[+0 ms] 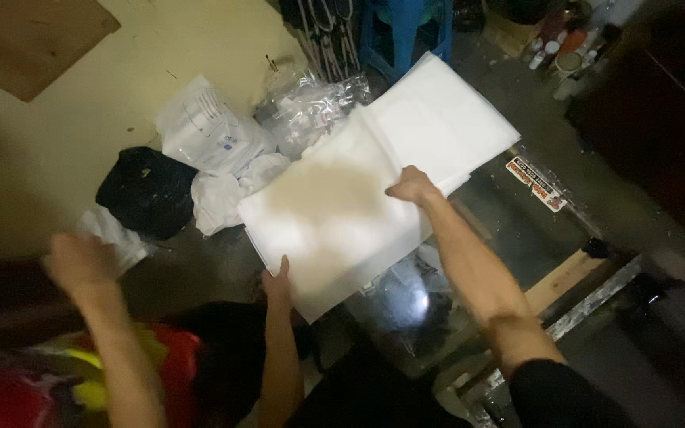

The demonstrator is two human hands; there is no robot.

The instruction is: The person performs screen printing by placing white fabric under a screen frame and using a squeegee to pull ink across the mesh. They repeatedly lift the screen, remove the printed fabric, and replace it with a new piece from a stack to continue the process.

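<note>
A stack of large white sheets (334,230) lies slanted on a dark glass-topped table (517,230). A second white stack (445,119) sits under it, further away. My right hand (411,186) is on top of the near stack at its right edge, fingers curled and pinching the top sheet. My left hand (277,279) holds the near stack's lower edge, fingers pointing up along it. A brownish shadow or stain shows in the middle of the top sheet.
Another person's blurred hand (81,261) and arm reach in at the left, above red and yellow clothing (120,372). Beyond the sheets lie a black bag (146,190), white bags (212,131) and clear plastic wrap (311,107). A wooden slat (564,277) and metal rail edge the table.
</note>
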